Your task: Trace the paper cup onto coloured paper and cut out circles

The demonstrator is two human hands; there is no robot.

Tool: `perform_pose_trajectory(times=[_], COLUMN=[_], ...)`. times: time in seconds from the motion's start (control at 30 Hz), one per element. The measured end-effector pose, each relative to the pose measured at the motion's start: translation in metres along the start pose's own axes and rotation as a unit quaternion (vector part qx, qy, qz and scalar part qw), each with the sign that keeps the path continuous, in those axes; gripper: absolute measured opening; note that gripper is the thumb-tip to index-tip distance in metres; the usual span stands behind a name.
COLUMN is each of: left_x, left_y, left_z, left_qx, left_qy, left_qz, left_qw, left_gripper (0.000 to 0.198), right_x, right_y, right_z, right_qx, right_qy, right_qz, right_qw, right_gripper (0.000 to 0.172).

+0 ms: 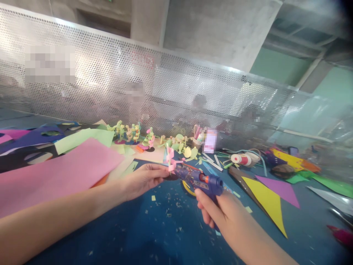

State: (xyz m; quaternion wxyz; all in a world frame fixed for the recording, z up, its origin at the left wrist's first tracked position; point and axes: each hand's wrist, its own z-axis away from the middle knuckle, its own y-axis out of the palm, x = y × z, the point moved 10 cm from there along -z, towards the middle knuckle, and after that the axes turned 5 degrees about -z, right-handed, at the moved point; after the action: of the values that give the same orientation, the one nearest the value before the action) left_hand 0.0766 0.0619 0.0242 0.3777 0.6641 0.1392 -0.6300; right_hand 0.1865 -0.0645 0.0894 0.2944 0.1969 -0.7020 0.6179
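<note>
My right hand (pixel 220 211) is wrapped round the grip of a blue hot glue gun (pixel 200 178), whose nozzle points left. My left hand (pixel 145 178) pinches a small pink paper craft piece (pixel 171 160) and holds it right at the gun's tip. Both hands hover just above the blue table (pixel 138 228), which is sprinkled with tiny paper scraps.
Large pink (pixel 55 173), green (pixel 82 140) and purple paper sheets lie at the left. Several small finished paper figures (pixel 132 134) stand at the back by a perforated metal screen (pixel 165 84). Yellow (pixel 266 195) and purple triangles, a glue bottle (pixel 242 159) and strips lie right.
</note>
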Motion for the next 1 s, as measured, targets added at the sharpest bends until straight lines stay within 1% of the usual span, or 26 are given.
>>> perform_pose_trajectory(times=[0.23,0.4,0.6,0.77,0.83,0.9,0.97,1.0], left_x=[0.001,0.0,-0.001,-0.001,-0.001,-0.002,-0.002,-0.003], left_y=[-0.002,-0.001,0.0,0.0,-0.002,-0.004,-0.005,-0.004], left_z=[-0.001,-0.002,0.001,0.0,-0.001,-0.001,0.0,0.0], left_qx=[-0.004,0.004,-0.003,0.0,-0.005,-0.015,-0.021,-0.019], left_qy=[0.0,0.004,-0.002,0.002,0.0,-0.001,-0.004,-0.004], left_qz=[-0.003,-0.006,0.002,0.001,0.003,0.005,0.004,0.002], left_qw=[1.0,1.0,1.0,1.0,1.0,1.0,1.0,1.0], left_gripper=[0.014,0.012,0.009,0.012,0.013,0.013,0.014,0.014], right_x=[0.0,0.004,0.004,0.006,0.0,-0.014,-0.038,-0.056], right_y=[-0.001,-0.002,-0.003,-0.01,-0.02,-0.036,-0.057,-0.067], right_z=[0.004,0.002,0.003,0.006,0.009,0.015,0.021,0.024], right_qx=[0.001,-0.003,-0.004,-0.021,-0.036,-0.06,-0.095,-0.108], right_qy=[0.003,-0.006,-0.007,-0.018,-0.014,-0.007,0.003,0.018], right_qz=[-0.005,0.012,0.022,-0.012,-0.039,-0.047,-0.006,0.026], right_qw=[1.0,1.0,1.0,1.0,0.998,0.997,0.995,0.994], right_gripper=[0.043,0.044,0.043,0.044,0.046,0.049,0.05,0.052])
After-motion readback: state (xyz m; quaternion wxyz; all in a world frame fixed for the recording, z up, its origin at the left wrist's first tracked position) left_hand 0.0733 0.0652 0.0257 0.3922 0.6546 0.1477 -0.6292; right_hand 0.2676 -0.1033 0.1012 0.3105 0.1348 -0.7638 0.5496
